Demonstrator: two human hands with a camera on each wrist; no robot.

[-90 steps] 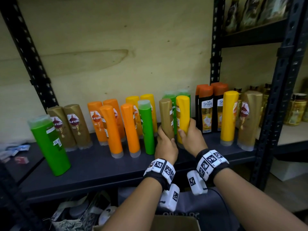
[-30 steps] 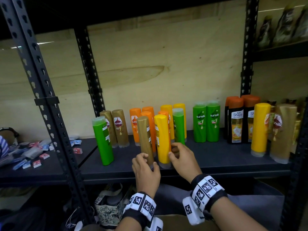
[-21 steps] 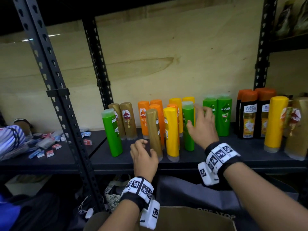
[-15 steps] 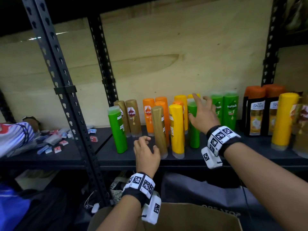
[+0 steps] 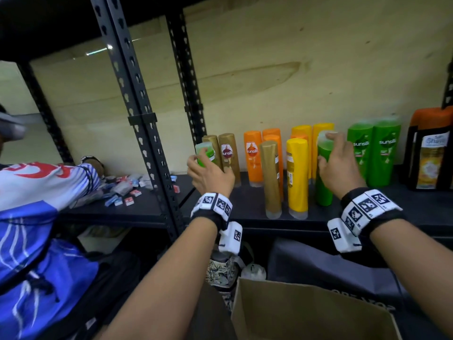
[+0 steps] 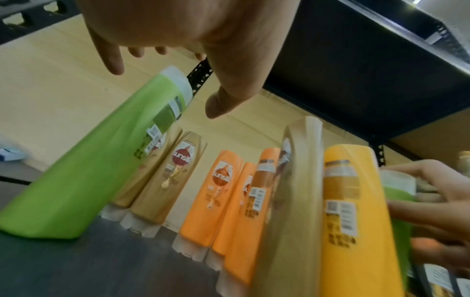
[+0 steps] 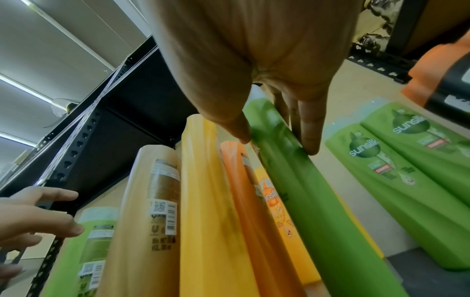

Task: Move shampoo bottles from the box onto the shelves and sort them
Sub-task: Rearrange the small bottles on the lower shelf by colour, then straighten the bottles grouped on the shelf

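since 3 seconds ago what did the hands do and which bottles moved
Both hands let go of the gold bottle and yellow bottle, now standing at the shelf front. The right hand moved right and grips a green bottle. The left hand reached left to the far-left green bottle, fingers open. The back rows stayed.

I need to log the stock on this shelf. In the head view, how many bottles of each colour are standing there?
Green bottles: 4, one gripped by the right hand
Gold bottles: 3
Orange bottles: 4, two partly hidden
Yellow bottles: 3
Black bottles with orange caps: 2, one cut off by the frame edge
Total: 16
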